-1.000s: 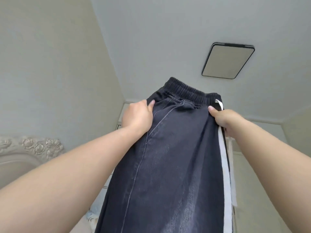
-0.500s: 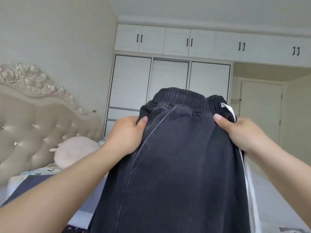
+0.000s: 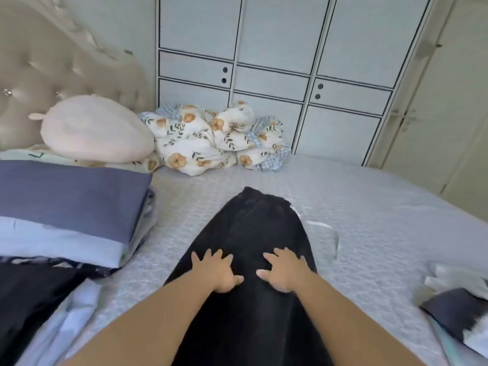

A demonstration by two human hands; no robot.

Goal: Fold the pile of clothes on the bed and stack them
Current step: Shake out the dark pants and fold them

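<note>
A pair of dark denim trousers (image 3: 253, 228) lies lengthwise on the grey bed (image 3: 369, 207), waistband pointing away from me, a white drawstring trailing off its right side. My left hand (image 3: 217, 270) rests flat on the trousers with fingers spread. Beside it my right hand (image 3: 284, 270) presses on the same fabric, fingers also spread. A stack of folded blue and purple cloth (image 3: 68, 207) sits at the left. Dark clothes (image 3: 31, 299) lie in the lower left corner.
A pink plush pillow (image 3: 95, 128) and a crumpled floral quilt (image 3: 216, 138) lie near the padded headboard. White wardrobe doors (image 3: 277, 62) stand behind the bed. A dark and white garment (image 3: 456, 315) lies at the right edge.
I held the trousers up in the air by the waistband; they have come down and lie flat on the bed. Both hands let go of the waistband and rest lower on the fabric.
</note>
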